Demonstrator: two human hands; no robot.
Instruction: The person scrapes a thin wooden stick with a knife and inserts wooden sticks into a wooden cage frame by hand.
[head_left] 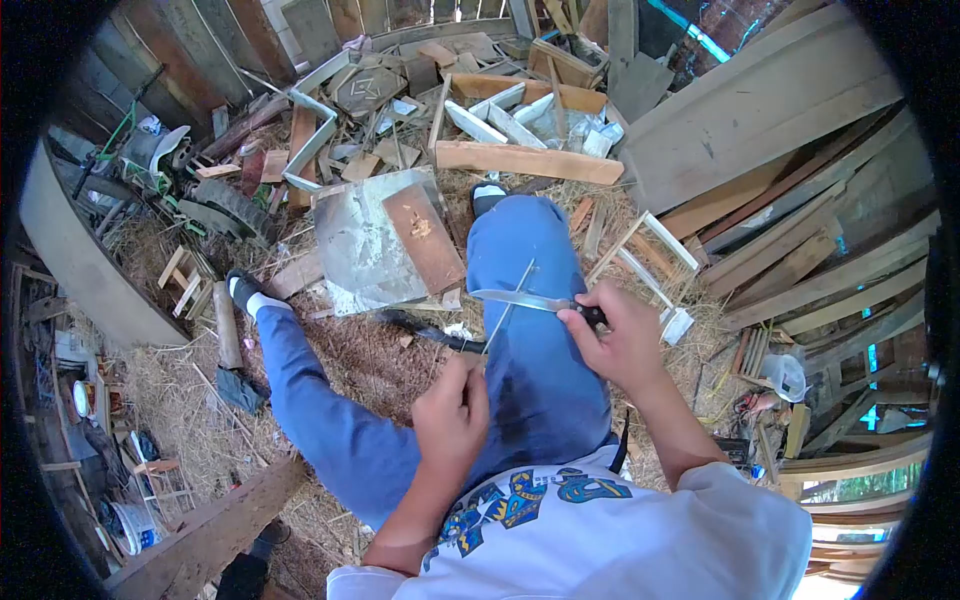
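No text can be read for certain. Marks like letters stand on a board (368,92), upper left of the frame; the shirt (620,545), bottom centre, bears a print (522,500) without legible words.

Spread over the floor (335,372), dry straw (185,395) and wood scraps (582,212). Lying there, a stained gray panel (352,250). Left of the panel, a short log (227,325); beyond the panel, heaped boards (368,92); just nearer than the panel, a curved black object (430,331).
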